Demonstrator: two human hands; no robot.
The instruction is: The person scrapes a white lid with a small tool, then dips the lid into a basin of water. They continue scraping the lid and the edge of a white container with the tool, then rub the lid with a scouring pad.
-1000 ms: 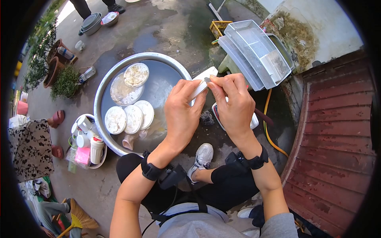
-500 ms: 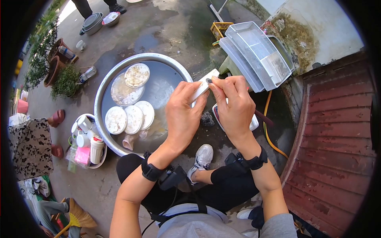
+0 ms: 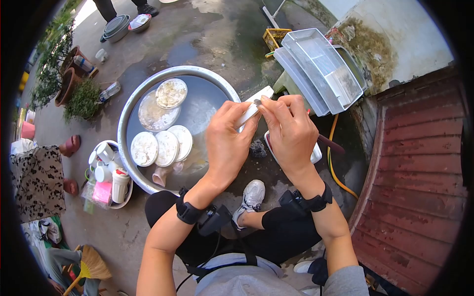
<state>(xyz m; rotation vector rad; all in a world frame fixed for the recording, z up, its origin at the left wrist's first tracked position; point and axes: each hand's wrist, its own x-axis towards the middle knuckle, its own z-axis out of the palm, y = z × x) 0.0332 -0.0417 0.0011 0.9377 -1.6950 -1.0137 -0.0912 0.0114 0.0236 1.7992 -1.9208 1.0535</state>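
Note:
My left hand (image 3: 228, 140) is closed around a flat white bar-shaped piece (image 3: 265, 92), its far end sticking out past my fingers. Against the bar's face, the thumb and fingers of my right hand (image 3: 295, 135) pinch a small dark scrap (image 3: 257, 102), too small to name. Both hands are held above the ground, by the right rim of a large metal basin (image 3: 122, 106). In the basin's water lie several round white lids (image 3: 144, 149) with brownish stains, some overlapping. A white-and-red tray-like thing (image 3: 316, 154) is partly hidden behind my right hand.
Clear plastic bins (image 3: 326, 74) are stacked at the upper right, near a yellow hose (image 3: 335, 170) and a red ridged panel (image 3: 414, 192). Left of the basin sits a bowl of mugs (image 3: 129, 190) with a white tumbler (image 3: 120, 186). Another person holds a broom (image 3: 94, 264) at lower left.
My right fingertips have shifted slightly left along the white bar with the dark scrap. My left hand has barely moved. At lower left, the broom has swung a little.

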